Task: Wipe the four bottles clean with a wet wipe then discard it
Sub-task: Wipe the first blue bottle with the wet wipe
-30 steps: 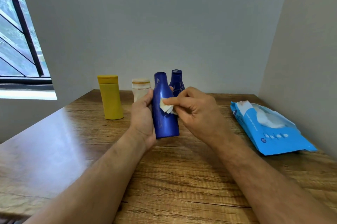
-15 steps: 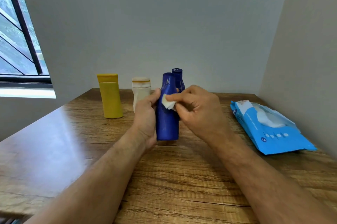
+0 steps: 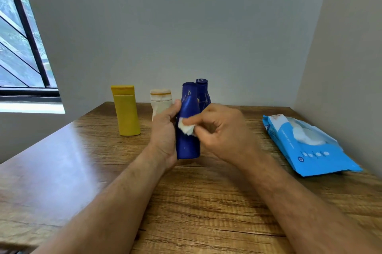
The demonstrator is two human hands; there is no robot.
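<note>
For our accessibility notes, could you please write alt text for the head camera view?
A left hand holds a blue bottle upright on a wooden table while the right hand rubs a wet wipe on it. Behind stand a yellow bottle, a white bottle and another blue bottle; a wipes pack lies right.

Domestic room corner. A wood-grain laminate table (image 3: 103,171) abuts plain grey painted walls (image 3: 186,26); a black-framed barred window (image 3: 26,32) lies at ten o'clock, and a blue plastic wet-wipe pack (image 3: 308,150) at two o'clock, beside household toiletry bottles.
</note>
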